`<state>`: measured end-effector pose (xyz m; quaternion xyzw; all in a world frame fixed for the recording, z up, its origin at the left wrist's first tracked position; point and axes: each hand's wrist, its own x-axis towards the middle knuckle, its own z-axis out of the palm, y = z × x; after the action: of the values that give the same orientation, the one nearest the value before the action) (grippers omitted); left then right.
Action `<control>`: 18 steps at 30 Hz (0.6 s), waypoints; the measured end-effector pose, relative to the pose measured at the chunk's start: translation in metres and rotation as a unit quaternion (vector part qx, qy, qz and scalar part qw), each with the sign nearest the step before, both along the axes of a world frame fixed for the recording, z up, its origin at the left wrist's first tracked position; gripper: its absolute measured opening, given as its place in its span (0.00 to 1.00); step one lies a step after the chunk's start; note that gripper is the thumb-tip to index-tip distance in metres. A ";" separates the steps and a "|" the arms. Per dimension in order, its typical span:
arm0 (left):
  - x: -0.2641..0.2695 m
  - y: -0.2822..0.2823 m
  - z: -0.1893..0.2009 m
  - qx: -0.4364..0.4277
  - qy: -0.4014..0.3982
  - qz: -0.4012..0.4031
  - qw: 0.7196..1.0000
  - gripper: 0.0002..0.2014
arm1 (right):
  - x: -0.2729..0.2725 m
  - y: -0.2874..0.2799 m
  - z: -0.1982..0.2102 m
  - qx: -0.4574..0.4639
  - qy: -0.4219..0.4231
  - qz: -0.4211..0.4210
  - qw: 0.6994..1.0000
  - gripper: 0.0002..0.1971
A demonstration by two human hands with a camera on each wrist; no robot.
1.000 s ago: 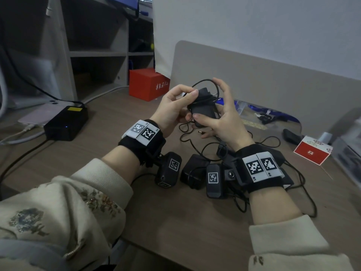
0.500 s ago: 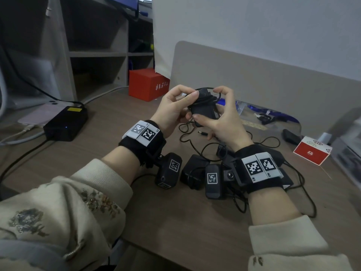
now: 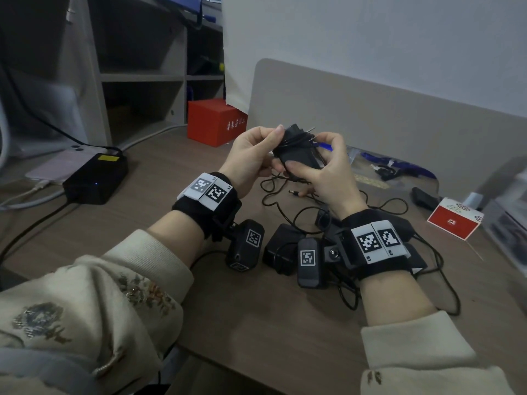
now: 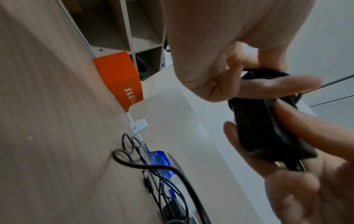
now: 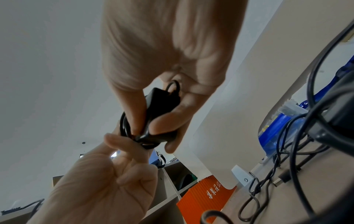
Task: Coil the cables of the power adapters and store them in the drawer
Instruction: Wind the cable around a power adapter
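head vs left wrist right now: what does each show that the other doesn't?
Head only: the black power brick with the yellow label at the desk's left, the red and white card at the right, more adapters lying under the wrists, and both wristbands.

Left wrist only: the white bracket fixing the divider to the desk.

Both: the left hand and right hand gripping the black adapter with cable wound round it, the loose barrel plug, and the red box.
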<state>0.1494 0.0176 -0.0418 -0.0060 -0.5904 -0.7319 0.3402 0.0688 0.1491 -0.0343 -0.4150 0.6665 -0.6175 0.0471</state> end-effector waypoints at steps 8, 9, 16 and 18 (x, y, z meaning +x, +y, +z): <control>0.000 -0.002 0.003 -0.008 -0.028 0.053 0.998 0.15 | -0.002 -0.002 -0.003 -0.013 -0.048 0.011 0.999 0.29; 0.001 -0.001 0.004 -0.008 -0.031 0.058 0.998 0.15 | -0.003 -0.002 -0.003 -0.015 -0.052 0.014 0.998 0.29; 0.005 0.004 0.008 -0.033 -0.048 0.129 0.990 0.16 | -0.002 -0.001 -0.003 -0.021 -0.035 0.038 0.998 0.37; 0.004 0.004 0.009 -0.085 -0.045 0.185 0.978 0.16 | -0.002 -0.001 -0.003 -0.018 -0.028 0.039 0.999 0.38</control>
<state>0.1535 0.0215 -0.0331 0.1073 -0.6559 -0.6027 0.4416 0.0669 0.1485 -0.0373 -0.4242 0.6370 -0.6384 0.0818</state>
